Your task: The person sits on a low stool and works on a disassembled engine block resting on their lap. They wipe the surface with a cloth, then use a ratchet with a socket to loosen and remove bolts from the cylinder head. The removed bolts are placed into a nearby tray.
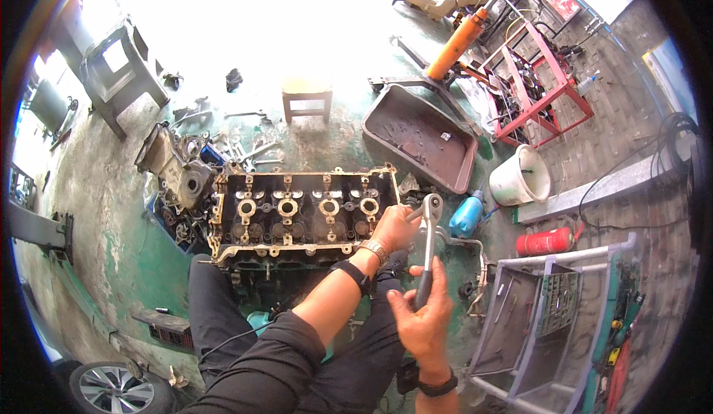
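A dark, greasy engine cylinder head (301, 213) with brass-coloured edges lies on the green floor in front of my knees. My right hand (422, 314) grips the handle of a long ratchet wrench (428, 239). The wrench's head sits at the right end of the cylinder head. My left hand (395, 227) is closed around the ratchet head there, steadying it. A bracelet and a black band are on my left wrist, a black watch on my right.
Another engine part (178, 165) and loose wrenches lie at the far left. A brown drip tray (420, 135), white bucket (520, 176), blue bottle (466, 216) and red canister (544, 242) lie to the right. A grey tool cart (549, 317) stands at my right, an orange jack (460, 39) behind.
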Available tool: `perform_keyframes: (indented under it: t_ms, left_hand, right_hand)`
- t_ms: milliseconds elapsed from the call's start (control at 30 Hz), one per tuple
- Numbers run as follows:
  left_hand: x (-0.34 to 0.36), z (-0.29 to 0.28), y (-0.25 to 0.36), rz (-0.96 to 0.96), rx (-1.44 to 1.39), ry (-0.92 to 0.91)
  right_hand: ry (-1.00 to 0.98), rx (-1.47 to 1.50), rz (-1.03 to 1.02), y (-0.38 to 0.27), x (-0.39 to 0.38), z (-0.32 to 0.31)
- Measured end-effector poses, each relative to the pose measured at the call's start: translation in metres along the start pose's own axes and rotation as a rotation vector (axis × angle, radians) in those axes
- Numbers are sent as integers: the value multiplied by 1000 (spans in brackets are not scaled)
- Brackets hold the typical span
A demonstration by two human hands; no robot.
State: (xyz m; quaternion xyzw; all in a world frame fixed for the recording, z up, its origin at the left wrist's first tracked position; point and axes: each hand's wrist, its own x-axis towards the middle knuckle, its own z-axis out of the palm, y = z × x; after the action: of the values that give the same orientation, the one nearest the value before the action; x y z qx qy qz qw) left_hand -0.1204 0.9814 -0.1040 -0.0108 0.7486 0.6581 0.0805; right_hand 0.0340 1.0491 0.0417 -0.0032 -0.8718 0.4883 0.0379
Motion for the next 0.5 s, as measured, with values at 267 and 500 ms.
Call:
perform_keyframes:
  t_ms: [267,500]
  left_hand:
    - [7,6,-4,-123,-58,-74]
    - [5,4,-1,-119,-42,-44]
  right_hand:
    - [-193,-375,63,38,67,-87]
    - [-190,-522,55,59,94,-104]
